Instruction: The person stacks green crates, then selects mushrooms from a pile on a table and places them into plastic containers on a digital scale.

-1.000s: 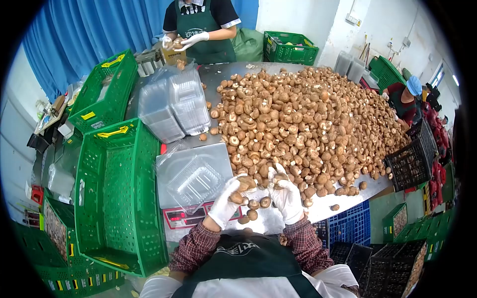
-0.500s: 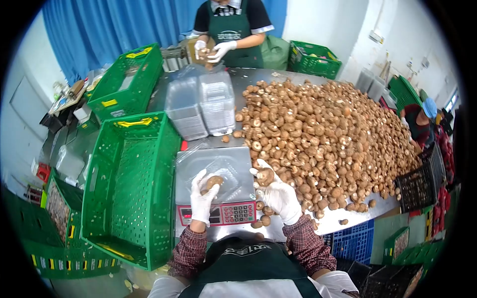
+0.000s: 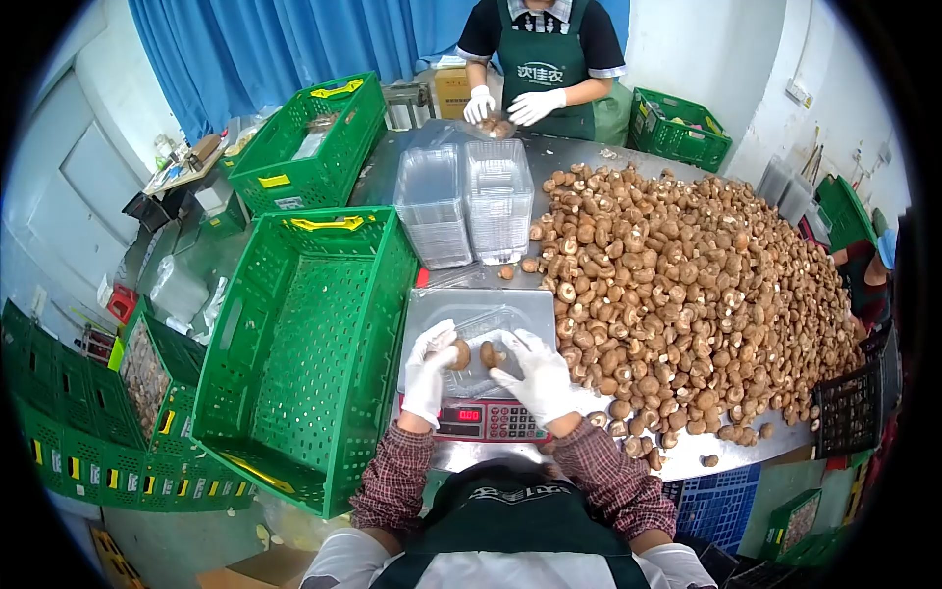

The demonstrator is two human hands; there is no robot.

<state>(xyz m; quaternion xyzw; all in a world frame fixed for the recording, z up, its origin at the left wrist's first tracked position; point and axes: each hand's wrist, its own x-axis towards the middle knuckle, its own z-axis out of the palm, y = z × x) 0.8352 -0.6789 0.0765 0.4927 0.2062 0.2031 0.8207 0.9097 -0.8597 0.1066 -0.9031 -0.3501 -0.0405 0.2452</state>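
Note:
Over the scale (image 3: pixel 417 312), whose display shows red digits, both white-gloved hands are at a clear plastic tray (image 3: pixel 475 339). My left hand (image 3: pixel 430 371) has its fingers around a brown mushroom (image 3: pixel 459 354) at the tray's left side. My right hand (image 3: pixel 535 376) is beside another mushroom (image 3: pixel 492 354), its fingers curved around that one's right side. The scale's red panel (image 3: pixel 491 420) lies between my wrists. To the right of the scale spreads a large heap of mushrooms (image 3: pixel 687 285).
Stacks of clear trays (image 3: pixel 498 201) stand behind the scale. An empty green crate (image 3: pixel 304 344) is on the left, another (image 3: pixel 309 147) behind it. A co-worker (image 3: pixel 545 69) handles mushrooms across the table. A black crate (image 3: pixel 846 407) stands at the right edge.
The view has shifted, so things appear farther right. My hands have moved from the heap's edge to the tray on the scale, with mushrooms. The co-worker's hands have lowered to the table.

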